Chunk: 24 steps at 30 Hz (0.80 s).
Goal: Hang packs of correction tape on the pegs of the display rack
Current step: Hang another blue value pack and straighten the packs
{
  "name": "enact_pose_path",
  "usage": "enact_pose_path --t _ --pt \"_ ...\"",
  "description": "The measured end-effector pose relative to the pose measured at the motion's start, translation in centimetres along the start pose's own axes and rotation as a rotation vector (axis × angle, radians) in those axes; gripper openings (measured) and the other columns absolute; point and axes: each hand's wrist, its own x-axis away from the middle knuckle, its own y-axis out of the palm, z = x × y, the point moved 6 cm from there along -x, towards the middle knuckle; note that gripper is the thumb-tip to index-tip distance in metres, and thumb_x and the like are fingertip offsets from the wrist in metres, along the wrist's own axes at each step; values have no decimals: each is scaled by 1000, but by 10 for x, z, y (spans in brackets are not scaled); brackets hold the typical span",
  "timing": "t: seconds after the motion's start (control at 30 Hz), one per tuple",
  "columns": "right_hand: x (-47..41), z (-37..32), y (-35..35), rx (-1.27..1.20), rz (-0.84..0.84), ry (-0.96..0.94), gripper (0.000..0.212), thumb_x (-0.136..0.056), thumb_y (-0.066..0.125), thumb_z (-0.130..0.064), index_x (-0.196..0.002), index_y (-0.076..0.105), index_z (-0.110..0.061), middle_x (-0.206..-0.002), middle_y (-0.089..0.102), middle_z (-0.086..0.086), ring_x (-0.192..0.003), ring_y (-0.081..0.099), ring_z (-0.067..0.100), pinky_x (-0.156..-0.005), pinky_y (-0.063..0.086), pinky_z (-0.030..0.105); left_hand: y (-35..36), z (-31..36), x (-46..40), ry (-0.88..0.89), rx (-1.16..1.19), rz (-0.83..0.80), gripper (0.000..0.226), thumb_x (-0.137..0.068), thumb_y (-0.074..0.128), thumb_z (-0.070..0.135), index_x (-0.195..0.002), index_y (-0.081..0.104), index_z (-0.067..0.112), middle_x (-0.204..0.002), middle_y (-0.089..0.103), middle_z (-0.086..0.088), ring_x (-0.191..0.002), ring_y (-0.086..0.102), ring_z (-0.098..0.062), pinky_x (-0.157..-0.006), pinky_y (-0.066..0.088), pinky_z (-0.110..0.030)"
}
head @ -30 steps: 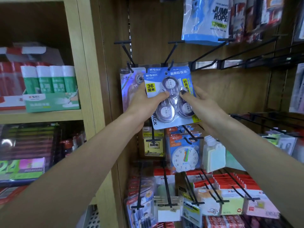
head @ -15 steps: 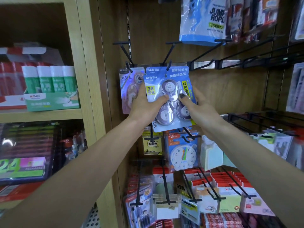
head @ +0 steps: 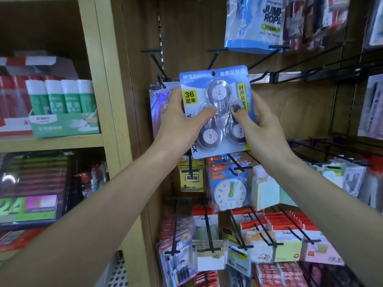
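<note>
**Both hands hold a blue pack of correction tape up in front of the pegs**

Two bare forearms reach up from the bottom corners and meet at the middle of the view. The left hand (head: 182,121) grips the left edge of the correction tape pack (head: 215,94), thumb pressed across the front onto the clear bubble, the other fingers hidden behind the card. The right hand (head: 259,123) closes on the right edge in the same way, its thumb with a dark nail lying on the bubble close to the left thumb. The pack is a blue card, upright and tilted slightly, with three round tape reels under clear plastic and a yellow label reading 36.

The hanging hole (head: 213,73) at the top of the card shows as a dark, open oval; no peg passes through it. Just behind the pack, a black peg (head: 213,59) slopes down out of the wooden back panel (head: 186,27). To its left another peg (head: 158,65) carries a paler pack (head: 159,104), partly covered by the left hand and the blue card.

Below hang a toy clock pack (head: 229,189) and sticky notes (head: 191,178). On the shelf at far left stands a green box of glue sticks (head: 62,108). A jump rope bag (head: 255,23) hangs at top right.
</note>
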Motion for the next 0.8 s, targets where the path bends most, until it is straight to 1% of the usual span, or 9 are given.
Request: enact_pose_path --t 0.1,0.2,0.33,0.47,0.57,0.63,0.7,0.8 --pt "-7 2 2 27 22 28 32 -105 60 -32 -136 63 -40 -115 77 -21 -108 73 2 -104 57 41 -1 3 -6 -8 5 -7 47 -91 80 19 -132 58 25 -118 77 6 -106 75 -9 -101 59 -43" --pt "-12 4 3 15 61 54 31 -101 64 -38 -132 64 -43 -113 78 -19 -108 74 6 -106 56 46 -3 2 -12 -42 16 -6 51 -89 82 22 -133 57 25 -117 78 5 -105 76 -11 -99 60 -44" --pt "-14 5 3 8 99 76 30 -101 65 -38 -130 64 -43 -109 77 -19 -106 73 4 -105 56 43 -4 3 -16 -46 4 -14 60 -85 85 29 -137 55 29 -117 78 8 -107 75 -10 -99 60 -43" --pt "-11 6 3 -22 119 80 29 -101 65 -33 -129 65 -40 -112 78 -14 -107 74 7 -104 57 43 -3 4 -14 -37 4 -20 55 -87 85 27 -134 57 29 -115 78 9 -103 76 -7 -96 62 -40" --pt "-11 9 3 -26 127 88 27 -101 65 -32 -127 66 -40 -110 79 -13 -105 75 8 -102 58 42 -3 3 -15 -35 7 -20 51 -87 84 25 -132 58 27 -114 78 7 -101 77 -9 -94 63 -40" --pt "-12 11 3 -26 125 103 22 -100 66 -32 -118 67 -44 -108 79 -12 -104 75 9 -101 59 43 -4 1 -16 -36 7 -21 52 -88 83 24 -133 57 26 -115 78 6 -102 76 -9 -94 63 -40" --pt "-15 14 4 -24 123 114 17 -99 67 -31 -106 66 -47 -106 79 -12 -102 75 8 -101 59 42 -4 -3 -19 -44 0 -7 56 -88 83 24 -137 55 24 -116 77 6 -103 76 -8 -95 62 -37" --pt "-20 19 7 -14 114 123 17 -99 67 -32 -101 63 -48 -102 78 -16 -101 75 5 -101 59 38 -3 -9 -26 -48 -38 25 63 -87 84 23 -140 51 24 -115 76 8 -101 75 -5 -89 62 -28"
